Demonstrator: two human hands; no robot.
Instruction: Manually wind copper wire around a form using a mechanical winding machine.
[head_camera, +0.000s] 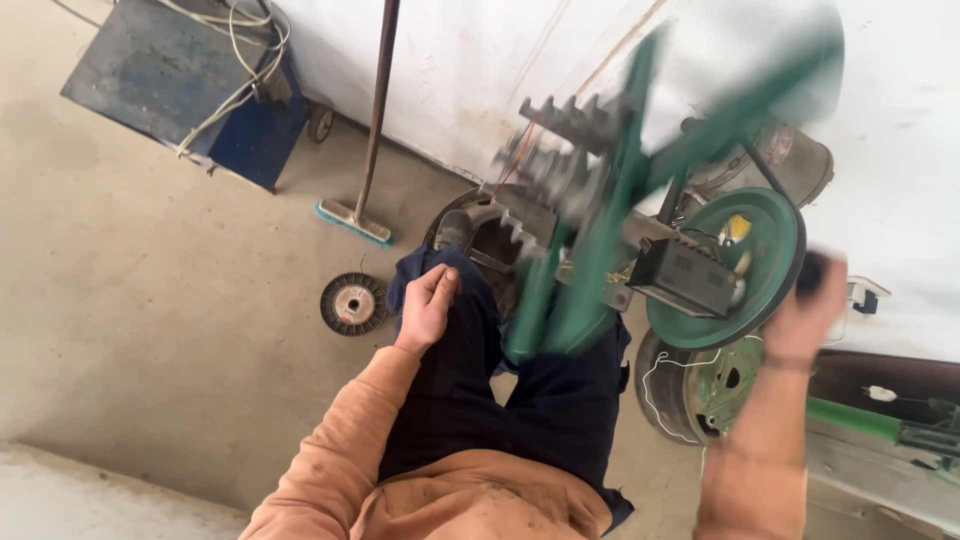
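While blurred, toothed green metal frame (600, 230)

Dusty orange long-sleeved sweatshirt (470, 500), dark navy trousers (520, 400), grey shoe (455, 230).

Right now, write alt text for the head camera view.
A person in an orange top looks down at a green machine with toothed gears, blurred. Their right hand grips a dark handle beside a green pulley wheel; the left hand rests on their knee.
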